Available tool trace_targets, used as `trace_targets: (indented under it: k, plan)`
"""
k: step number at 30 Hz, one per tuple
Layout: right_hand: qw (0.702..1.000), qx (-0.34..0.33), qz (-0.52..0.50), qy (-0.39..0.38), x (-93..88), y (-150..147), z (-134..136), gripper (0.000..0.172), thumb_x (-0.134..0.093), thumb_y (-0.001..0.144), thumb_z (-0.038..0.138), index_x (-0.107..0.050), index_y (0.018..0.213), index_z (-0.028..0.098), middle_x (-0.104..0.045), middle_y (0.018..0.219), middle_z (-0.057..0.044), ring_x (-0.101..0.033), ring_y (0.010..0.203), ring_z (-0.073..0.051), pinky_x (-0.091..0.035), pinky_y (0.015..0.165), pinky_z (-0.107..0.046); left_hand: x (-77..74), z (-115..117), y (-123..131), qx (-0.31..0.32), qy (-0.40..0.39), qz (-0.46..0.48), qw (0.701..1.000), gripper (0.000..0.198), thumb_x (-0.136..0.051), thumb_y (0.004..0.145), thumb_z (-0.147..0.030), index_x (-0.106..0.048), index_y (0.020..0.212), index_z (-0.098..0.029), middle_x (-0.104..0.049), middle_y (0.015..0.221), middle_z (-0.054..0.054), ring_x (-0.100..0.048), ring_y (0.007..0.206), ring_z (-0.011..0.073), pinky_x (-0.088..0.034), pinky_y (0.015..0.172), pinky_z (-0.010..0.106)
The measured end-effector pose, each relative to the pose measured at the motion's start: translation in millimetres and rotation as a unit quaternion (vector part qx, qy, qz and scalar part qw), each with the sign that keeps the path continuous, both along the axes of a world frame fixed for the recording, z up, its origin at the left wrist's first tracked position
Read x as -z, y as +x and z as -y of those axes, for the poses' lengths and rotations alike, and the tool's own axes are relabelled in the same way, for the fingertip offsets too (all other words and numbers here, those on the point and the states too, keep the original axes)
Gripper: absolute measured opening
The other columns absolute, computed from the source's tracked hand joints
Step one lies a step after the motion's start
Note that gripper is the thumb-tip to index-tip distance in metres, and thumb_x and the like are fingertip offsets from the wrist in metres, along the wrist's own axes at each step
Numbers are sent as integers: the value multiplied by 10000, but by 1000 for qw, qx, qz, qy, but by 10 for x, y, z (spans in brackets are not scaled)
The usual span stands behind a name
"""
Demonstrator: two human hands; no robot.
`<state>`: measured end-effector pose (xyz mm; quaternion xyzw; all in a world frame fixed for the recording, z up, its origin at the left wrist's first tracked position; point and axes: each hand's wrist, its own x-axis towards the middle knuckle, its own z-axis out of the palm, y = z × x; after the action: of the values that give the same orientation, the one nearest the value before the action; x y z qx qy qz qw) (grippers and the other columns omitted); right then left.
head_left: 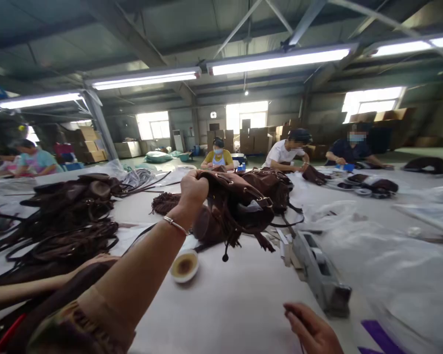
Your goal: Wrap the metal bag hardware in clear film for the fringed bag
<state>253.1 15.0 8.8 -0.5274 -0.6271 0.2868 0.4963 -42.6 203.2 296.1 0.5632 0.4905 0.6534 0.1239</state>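
Note:
My left hand (194,189), with a bangle on its wrist, is stretched forward and closed on the edge of a dark brown drawstring bag (239,194). The bag hangs tilted over the white table, its mouth partly showing, with metal eyelets, fringe and a cord with a dark end. At the lower right my right hand (312,327) is low over the table, apart from the bag. Its fingers are drawn together; a thin dark line shows below them, but I cannot make out what they hold. Between the hands stands a small white bowl (184,266) with brown stuff in it.
A grey tape dispenser (319,270) stands right of the bag. Brown bags (70,211) are heaped at left, where a neighbour's arm (59,281) reaches in. Clear plastic sheeting (401,265) and a purple strip (381,337) lie at right. Several people sit across the white table (229,295).

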Motion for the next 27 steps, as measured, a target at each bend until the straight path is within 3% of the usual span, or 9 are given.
trace_targets:
  k: [2, 5, 7, 10, 13, 16, 19, 23, 27]
  plan:
    - [997, 8, -81, -6, -244, -55, 147, 448, -600, 861, 586, -730, 1126, 250, -729, 1096, -108, -700, 974, -282, -601, 803, -341, 148, 410, 76, 28, -27, 3, 999, 240, -569, 658, -198, -716, 840, -145, -701, 762, 32, -615, 695, 169, -513, 659, 271]
    - [981, -83, -178, 4, -660, -237, 416, 697, -655, 807, 635, -553, 1381, 253, -593, 1370, -124, -585, 1213, -325, -551, 927, -411, 463, 913, 225, 57, -80, -4, 995, 203, -582, 669, -204, -714, 814, -152, -695, 734, 31, -608, 663, 167, -505, 625, 265]
    - [965, -129, -224, -40, -866, -410, 579, 845, -734, 745, 623, -470, 1446, 232, -568, 1396, -135, -546, 1258, -340, -507, 996, -446, 682, 1149, 321, 68, -108, -9, 992, 178, -595, 680, -203, -715, 802, -156, -691, 724, 31, -609, 661, 167, -504, 628, 264]
    - [942, -55, -287, -166, -969, -638, 770, 1019, -821, 681, 545, -331, 1512, 216, -651, 1265, -140, -648, 1094, -333, -577, 871, -453, 931, 1374, 417, 83, -130, -13, 988, 170, -622, 694, -202, -720, 828, -163, -690, 724, 28, -620, 675, 168, -509, 657, 267]
    - [918, -26, -324, -225, -893, -696, 862, 870, -839, 666, 468, -461, 1404, 206, -694, 1153, -116, -691, 945, -319, -615, 650, -400, 1030, 1511, 461, 102, -141, -12, 985, 209, -648, 702, -201, -714, 896, -163, -689, 738, 26, -617, 655, 160, -507, 635, 262]
    - [908, -18, -369, -200, -826, -578, 808, 594, -844, 649, 396, -624, 1149, 162, -731, 977, -79, -700, 850, -272, -609, 649, -364, 1023, 1599, 483, 128, -153, 25, 980, 238, -665, 704, -203, -693, 934, -152, -668, 727, 19, -596, 614, 142, -492, 570, 239]
    - [911, 47, -383, -145, -896, -384, 613, 479, -848, 605, 351, -663, 997, 148, -724, 792, -41, -686, 706, -227, -576, 581, -310, 1006, 1660, 493, 158, -186, 83, 966, 299, -679, 696, -214, -655, 985, -141, -629, 697, 1, -562, 545, 114, -450, 471, 204]
    - [932, 118, -339, -55, -1241, -120, 212, 380, -776, 616, 319, -684, 931, 128, -672, 642, -9, -630, 568, -190, -514, 505, -276, 1076, 1803, 478, 205, -235, 150, 938, 426, -703, 679, -237, -595, 1081, -146, -620, 718, -6, -570, 525, 109, -450, 424, 191]
    - [981, 177, -52, 59, -1833, 5, -235, 333, -543, 812, 244, -711, 1041, 70, -690, 706, -49, -637, 630, -170, -518, 612, -276, 1327, 2065, 566, 296, -299, 207, 883, 439, -698, 704, -276, -573, 1106, -153, -669, 793, 31, -630, 556, 154, -533, 452, 268]
